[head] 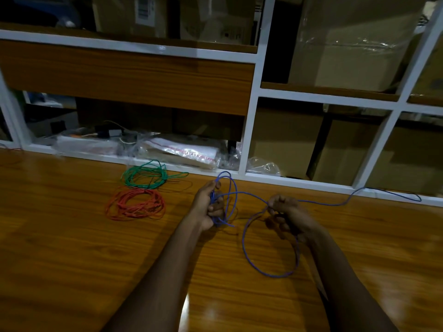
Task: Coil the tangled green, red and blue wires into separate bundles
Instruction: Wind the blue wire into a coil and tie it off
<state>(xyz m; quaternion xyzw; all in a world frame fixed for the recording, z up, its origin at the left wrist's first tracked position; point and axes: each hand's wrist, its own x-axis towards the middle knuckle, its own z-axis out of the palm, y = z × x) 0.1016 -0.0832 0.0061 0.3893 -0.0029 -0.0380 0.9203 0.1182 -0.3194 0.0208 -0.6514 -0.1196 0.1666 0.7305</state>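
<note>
Glossy brown wooden tabletop (72, 259) fills the lower view. Behind it stands a white-framed shelf unit (250, 121) holding brown cardboard boxes (285, 140) and clear plastic bags (184, 153). The light is dim, so the box count is unsure, perhaps five or six.

Three wires show. Two lie on the table as flat round bundles, left of the hands. One is a thin green wire coil (143, 174) close to the shelf's bottom rail, with a single loose tail running right. The other is a thin red wire coil (135, 204) just in front of it, and their rims look to be touching.

The third, a thin blue wire (273, 276), is shared by both hands above the table. The left hand (208, 207) has its fingers curled round a bunch of small blue loops; one loop stands up above the fist and one short end pokes out below. The right hand (284, 212) grips a single strand in curled fingers. From it one large loop drops onto the table beside the right forearm, and one long tail trails right toward the rail.
</note>
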